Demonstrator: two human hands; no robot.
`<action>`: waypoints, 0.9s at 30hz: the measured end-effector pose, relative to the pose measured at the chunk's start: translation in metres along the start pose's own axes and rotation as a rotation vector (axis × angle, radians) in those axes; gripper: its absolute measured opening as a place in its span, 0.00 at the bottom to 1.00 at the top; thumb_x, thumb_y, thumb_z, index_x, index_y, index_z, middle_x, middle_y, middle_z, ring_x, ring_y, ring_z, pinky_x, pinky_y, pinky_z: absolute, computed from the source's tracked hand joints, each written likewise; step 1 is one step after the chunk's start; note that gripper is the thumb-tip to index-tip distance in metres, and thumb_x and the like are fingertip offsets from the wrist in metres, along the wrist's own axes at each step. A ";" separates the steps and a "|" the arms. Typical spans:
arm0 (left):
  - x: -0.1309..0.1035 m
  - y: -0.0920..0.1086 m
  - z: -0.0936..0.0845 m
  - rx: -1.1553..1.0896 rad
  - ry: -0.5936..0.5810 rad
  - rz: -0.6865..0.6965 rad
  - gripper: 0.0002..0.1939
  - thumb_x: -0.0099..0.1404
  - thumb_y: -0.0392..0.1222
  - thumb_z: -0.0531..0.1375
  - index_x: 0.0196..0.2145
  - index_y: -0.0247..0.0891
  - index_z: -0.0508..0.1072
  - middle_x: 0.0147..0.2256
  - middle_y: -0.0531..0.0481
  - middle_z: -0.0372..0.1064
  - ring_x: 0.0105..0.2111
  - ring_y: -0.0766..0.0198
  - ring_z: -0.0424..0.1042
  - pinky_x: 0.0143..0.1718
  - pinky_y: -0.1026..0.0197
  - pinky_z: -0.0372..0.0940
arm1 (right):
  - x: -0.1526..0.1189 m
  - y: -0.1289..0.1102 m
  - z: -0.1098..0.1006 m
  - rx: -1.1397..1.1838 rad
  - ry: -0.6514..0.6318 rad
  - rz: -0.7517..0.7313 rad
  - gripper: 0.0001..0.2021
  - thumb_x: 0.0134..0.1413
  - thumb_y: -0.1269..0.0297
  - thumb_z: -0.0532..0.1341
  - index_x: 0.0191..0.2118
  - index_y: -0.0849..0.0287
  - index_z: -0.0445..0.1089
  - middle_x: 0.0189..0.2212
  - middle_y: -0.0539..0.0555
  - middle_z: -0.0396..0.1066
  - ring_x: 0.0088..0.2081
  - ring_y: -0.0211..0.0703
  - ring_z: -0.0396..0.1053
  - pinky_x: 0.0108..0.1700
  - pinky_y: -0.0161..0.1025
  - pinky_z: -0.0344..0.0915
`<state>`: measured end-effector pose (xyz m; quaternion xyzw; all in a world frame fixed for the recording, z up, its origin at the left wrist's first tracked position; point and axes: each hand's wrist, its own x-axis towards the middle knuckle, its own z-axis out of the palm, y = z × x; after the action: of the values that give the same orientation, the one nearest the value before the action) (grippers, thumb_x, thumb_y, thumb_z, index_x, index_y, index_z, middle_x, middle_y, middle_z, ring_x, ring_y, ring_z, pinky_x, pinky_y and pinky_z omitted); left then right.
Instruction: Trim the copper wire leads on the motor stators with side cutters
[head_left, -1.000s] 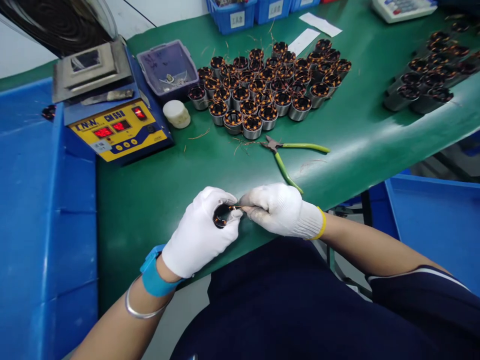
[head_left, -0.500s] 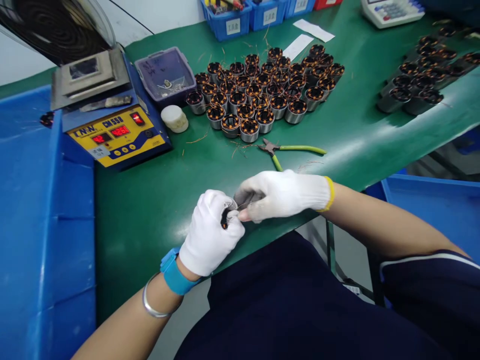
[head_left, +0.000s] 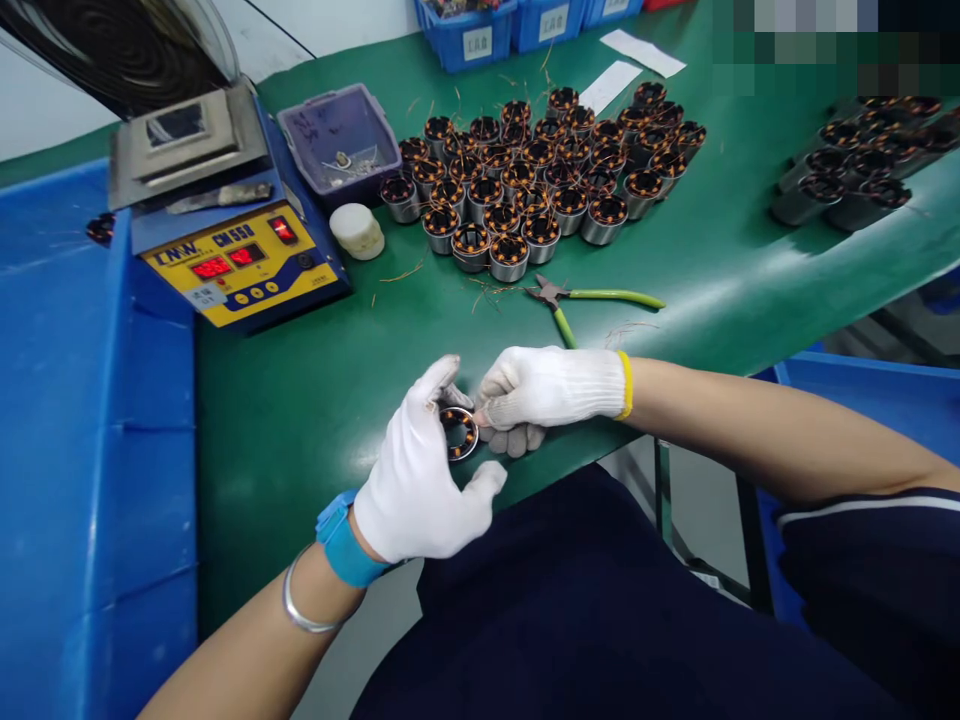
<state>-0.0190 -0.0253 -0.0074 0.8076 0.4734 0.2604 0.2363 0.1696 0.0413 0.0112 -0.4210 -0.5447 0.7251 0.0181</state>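
Observation:
A round metal ring part with a black and orange inside (head_left: pixel 460 434) lies between my gloved hands near the table's front edge. My left hand (head_left: pixel 424 475) wraps round its left side, with the thumb lifted away and some fingers hidden behind the part. At its right rim, my right hand (head_left: pixel 525 395) has thumb and forefinger pinched together; whether a thin wire is between them is too small to tell. Green-handled cutters (head_left: pixel 611 296) lie open on the table beyond my right hand.
Several similar wound parts (head_left: pixel 508 257) stand grouped behind the cutters, more (head_left: pixel 806 200) at the right. A blue and yellow device (head_left: pixel 244 265), a white round block (head_left: pixel 357 231) and a purple bin (head_left: pixel 341 145) are at the left. Blue boxes (head_left: pixel 472 42) line the back.
My left hand has opened its thumb and fingers, so the ring part now shows. My right fingers have drawn together at its rim. The view has shifted slightly.

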 end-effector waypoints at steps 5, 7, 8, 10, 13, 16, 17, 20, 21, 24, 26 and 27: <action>0.001 -0.003 -0.004 -0.057 -0.063 0.001 0.45 0.55 0.42 0.64 0.66 0.37 0.51 0.56 0.36 0.63 0.55 0.47 0.67 0.59 0.40 0.62 | -0.007 0.003 0.007 -0.141 0.140 -0.067 0.06 0.52 0.68 0.61 0.25 0.59 0.70 0.21 0.48 0.74 0.22 0.34 0.72 0.24 0.28 0.68; 0.005 -0.010 -0.009 -0.193 -0.133 -0.027 0.42 0.57 0.46 0.65 0.65 0.39 0.53 0.58 0.36 0.63 0.57 0.47 0.67 0.60 0.40 0.62 | -0.011 0.006 0.010 -0.147 0.165 -0.125 0.05 0.51 0.69 0.60 0.26 0.59 0.70 0.21 0.47 0.74 0.22 0.34 0.72 0.25 0.28 0.68; 0.007 -0.013 -0.013 -0.296 -0.157 -0.059 0.41 0.59 0.49 0.65 0.65 0.40 0.54 0.59 0.36 0.63 0.57 0.47 0.67 0.60 0.41 0.63 | -0.012 0.008 0.011 -0.135 0.167 -0.158 0.05 0.52 0.69 0.60 0.27 0.59 0.70 0.21 0.47 0.73 0.23 0.34 0.71 0.25 0.29 0.68; 0.013 -0.019 -0.023 -0.525 -0.171 -0.178 0.40 0.61 0.57 0.63 0.64 0.40 0.55 0.59 0.35 0.64 0.56 0.48 0.70 0.55 0.45 0.69 | -0.016 0.013 0.013 -0.107 0.175 -0.225 0.05 0.53 0.70 0.59 0.27 0.60 0.70 0.21 0.47 0.72 0.23 0.33 0.71 0.25 0.29 0.67; 0.020 -0.018 -0.038 -0.699 -0.299 -0.481 0.37 0.63 0.66 0.58 0.60 0.38 0.61 0.55 0.34 0.69 0.42 0.51 0.78 0.36 0.53 0.76 | -0.022 0.019 0.017 -0.091 0.220 -0.315 0.07 0.55 0.67 0.59 0.29 0.62 0.71 0.22 0.49 0.73 0.23 0.34 0.71 0.25 0.29 0.65; 0.022 -0.005 -0.046 -0.685 -0.575 -0.681 0.32 0.63 0.62 0.60 0.56 0.37 0.65 0.41 0.41 0.76 0.24 0.61 0.77 0.18 0.64 0.68 | -0.030 0.022 0.022 -0.035 0.225 -0.371 0.08 0.56 0.64 0.59 0.29 0.62 0.71 0.23 0.50 0.73 0.24 0.34 0.71 0.26 0.30 0.66; 0.021 0.000 -0.046 -0.676 -0.610 -0.696 0.31 0.63 0.60 0.62 0.55 0.38 0.65 0.38 0.44 0.76 0.20 0.64 0.74 0.14 0.66 0.63 | -0.033 0.022 0.024 -0.017 0.221 -0.386 0.09 0.56 0.64 0.59 0.29 0.62 0.71 0.23 0.50 0.72 0.24 0.34 0.71 0.26 0.30 0.67; 0.016 0.010 -0.041 -0.680 -0.485 -0.633 0.26 0.61 0.50 0.65 0.53 0.42 0.61 0.40 0.46 0.75 0.15 0.70 0.69 0.11 0.68 0.60 | -0.038 0.023 0.029 0.026 0.215 -0.398 0.09 0.55 0.64 0.60 0.27 0.62 0.71 0.22 0.50 0.72 0.23 0.33 0.69 0.25 0.29 0.65; 0.013 0.012 -0.038 -0.687 -0.397 -0.560 0.24 0.61 0.47 0.65 0.51 0.43 0.61 0.43 0.44 0.74 0.18 0.68 0.72 0.13 0.67 0.64 | -0.038 0.024 0.030 0.058 0.209 -0.386 0.09 0.55 0.63 0.61 0.27 0.62 0.70 0.22 0.50 0.71 0.23 0.33 0.69 0.24 0.29 0.65; 0.006 0.013 -0.033 -0.594 -0.137 -0.204 0.17 0.60 0.37 0.64 0.44 0.45 0.62 0.59 0.39 0.65 0.47 0.54 0.78 0.37 0.54 0.78 | -0.037 0.028 0.033 0.220 0.192 -0.344 0.11 0.51 0.59 0.65 0.27 0.62 0.70 0.22 0.49 0.71 0.22 0.32 0.69 0.23 0.28 0.65; 0.001 0.014 -0.034 -0.423 -0.058 0.047 0.16 0.60 0.33 0.64 0.41 0.46 0.64 0.67 0.43 0.54 0.62 0.49 0.65 0.53 0.44 0.72 | -0.034 0.031 0.033 0.327 0.199 -0.334 0.15 0.48 0.53 0.68 0.28 0.62 0.70 0.22 0.49 0.72 0.21 0.32 0.69 0.22 0.28 0.65; -0.002 0.015 -0.036 -0.335 -0.052 0.168 0.16 0.58 0.33 0.65 0.40 0.46 0.65 0.69 0.46 0.51 0.64 0.48 0.63 0.56 0.41 0.70 | -0.033 0.033 0.033 0.374 0.199 -0.336 0.18 0.46 0.51 0.69 0.28 0.62 0.69 0.22 0.49 0.72 0.20 0.32 0.69 0.21 0.28 0.64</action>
<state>-0.0334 -0.0283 0.0287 0.8001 0.3482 0.3333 0.3570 0.1839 -0.0135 0.0058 -0.3833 -0.4590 0.7550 0.2690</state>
